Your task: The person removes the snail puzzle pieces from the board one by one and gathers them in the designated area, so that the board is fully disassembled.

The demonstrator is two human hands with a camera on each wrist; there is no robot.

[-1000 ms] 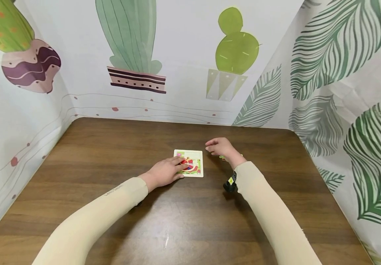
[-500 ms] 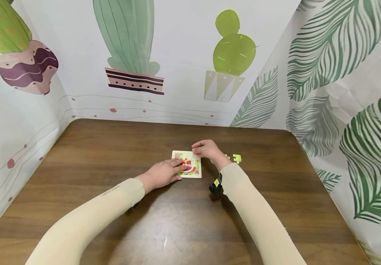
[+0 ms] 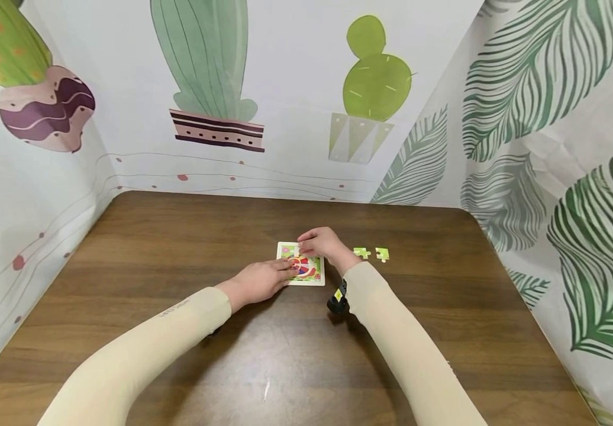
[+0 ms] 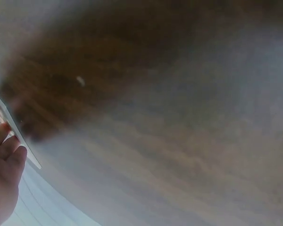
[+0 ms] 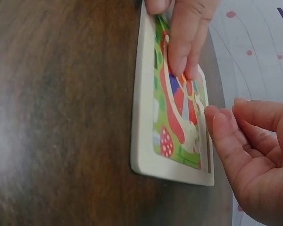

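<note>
A small square jigsaw puzzle (image 3: 306, 282) in a pale frame lies on the table; its picture has red, blue and green parts and a spotted red shape. My left hand (image 3: 260, 280) reaches over it from the left, extended fingers (image 5: 184, 52) resting on the picture. At the far edge of the puzzle is my right hand (image 5: 262, 146), its fingers bent and fingertips right by the frame. I cannot tell whether a piece is between those fingertips. Two loose green puzzle pieces (image 3: 382, 254) lie right of the frame, beyond the right wrist.
The brown wooden table (image 3: 296, 367) reaches back to a wall covering (image 3: 296, 118) printed with cacti and leaves. A black wrist camera (image 3: 338, 302) hangs under the right wrist, low over the table.
My right hand has moved left from beside the loose pieces to the puzzle's far edge, uncovering those pieces. My left hand has stayed on the puzzle.
</note>
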